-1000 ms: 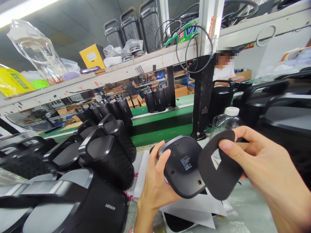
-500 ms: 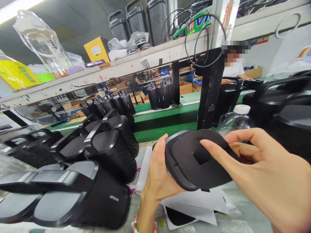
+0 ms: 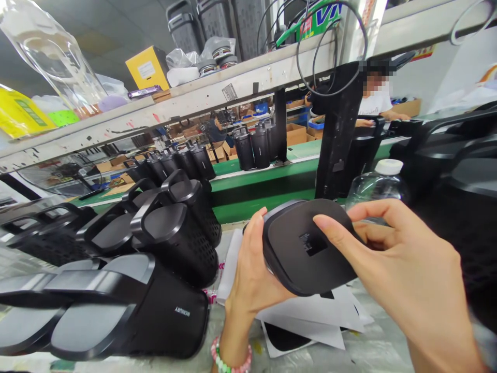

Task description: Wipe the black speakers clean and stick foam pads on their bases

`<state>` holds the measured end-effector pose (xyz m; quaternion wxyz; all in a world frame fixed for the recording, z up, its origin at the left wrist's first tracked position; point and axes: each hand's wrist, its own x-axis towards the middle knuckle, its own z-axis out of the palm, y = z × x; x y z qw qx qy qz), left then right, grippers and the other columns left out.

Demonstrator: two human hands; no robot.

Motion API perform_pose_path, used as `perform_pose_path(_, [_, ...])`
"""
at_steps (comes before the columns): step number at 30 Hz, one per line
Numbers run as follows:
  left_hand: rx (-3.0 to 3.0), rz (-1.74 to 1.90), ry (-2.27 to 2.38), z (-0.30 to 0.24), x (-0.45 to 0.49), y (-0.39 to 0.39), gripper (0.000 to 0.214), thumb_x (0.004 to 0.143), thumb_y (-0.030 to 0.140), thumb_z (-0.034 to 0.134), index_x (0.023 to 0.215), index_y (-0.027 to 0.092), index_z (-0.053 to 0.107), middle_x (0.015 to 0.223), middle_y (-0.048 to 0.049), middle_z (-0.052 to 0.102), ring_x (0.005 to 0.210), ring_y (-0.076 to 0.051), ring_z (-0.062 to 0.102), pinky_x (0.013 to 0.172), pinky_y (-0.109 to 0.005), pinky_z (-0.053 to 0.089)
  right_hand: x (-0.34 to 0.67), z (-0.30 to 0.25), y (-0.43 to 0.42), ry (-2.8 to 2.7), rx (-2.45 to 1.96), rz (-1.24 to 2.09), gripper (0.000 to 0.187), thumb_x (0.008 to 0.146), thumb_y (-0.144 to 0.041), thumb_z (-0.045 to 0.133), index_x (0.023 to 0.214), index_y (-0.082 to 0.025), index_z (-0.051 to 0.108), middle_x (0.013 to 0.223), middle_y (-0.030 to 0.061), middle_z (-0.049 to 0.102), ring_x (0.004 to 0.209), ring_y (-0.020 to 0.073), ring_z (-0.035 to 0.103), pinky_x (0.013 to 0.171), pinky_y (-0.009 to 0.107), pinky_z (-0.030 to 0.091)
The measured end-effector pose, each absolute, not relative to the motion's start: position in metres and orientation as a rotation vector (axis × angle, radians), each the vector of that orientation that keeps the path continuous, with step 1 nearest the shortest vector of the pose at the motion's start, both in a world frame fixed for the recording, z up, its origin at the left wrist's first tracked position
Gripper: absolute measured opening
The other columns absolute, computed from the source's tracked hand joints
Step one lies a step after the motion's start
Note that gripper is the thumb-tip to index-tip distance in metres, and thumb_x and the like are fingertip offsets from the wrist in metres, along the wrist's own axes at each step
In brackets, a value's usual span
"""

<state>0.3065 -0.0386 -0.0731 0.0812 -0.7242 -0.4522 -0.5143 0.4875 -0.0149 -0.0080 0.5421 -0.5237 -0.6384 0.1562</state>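
Note:
My left hand (image 3: 252, 269) wraps round a black portable speaker (image 3: 272, 259), tilted so that its base faces me. Between thumb and fingers, my right hand (image 3: 396, 248) pinches the right edge of a thin black pad (image 3: 295, 228) with rounded corners. The pad lies over most of the speaker's base, its right side lifted. Small print shows through the dark rectangular cutout in its middle. Whether its left edge is stuck down I cannot tell. Under the hands, white sheets (image 3: 303, 324) lie on the bench, with a black rounded pad (image 3: 285, 336) partly covered by them.
Several black speakers with handles (image 3: 166, 305) stand close on the left. Behind the right hand are a clear bottle (image 3: 382, 181) and more speakers. A shelf (image 3: 194, 103) crosses above, with a looped cable (image 3: 298, 67) hanging down. Beyond a green conveyor (image 3: 267, 194), a person (image 3: 375, 103) works.
My right hand has moved the pad left and down against the speaker's base. The screw holes on the base are now covered, and print shows in the cutout. My left hand keeps its hold.

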Motion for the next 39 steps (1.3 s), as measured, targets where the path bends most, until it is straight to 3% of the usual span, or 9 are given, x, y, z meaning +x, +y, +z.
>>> perform_pose_path(18, [-2.163,-1.541,-1.293,-0.0705,0.3073,-0.0367,0.127,0.065,0.044,0.087,0.158,0.021,0.005,0.150,-0.0257,0.039,0.136,-0.038,0.048,0.108,-0.058,0.048,0.4838,-0.0146,-0.0122,-1.427,-1.184,0.465,0.045,0.075,-0.065,0.072,0.085,-0.025,0.055,0.057,-0.0059,0.065,0.036,0.0090,0.047,0.033,0.018,0.038])
perform_pose_path(39, [-2.181,-1.560,-1.235,-0.0704,0.3068,-0.0348,0.123,0.066,0.040,0.087,0.158,0.020,0.008,0.150,-0.0247,0.039,0.137,-0.037,0.047,0.109,-0.056,0.047,0.4810,-0.0113,-0.0104,-1.505,-1.202,0.440,0.040,0.078,-0.062,0.070,0.079,-0.024,0.055,0.053,-0.0063,0.063,0.035,0.0090,0.048,0.036,0.019,0.038])
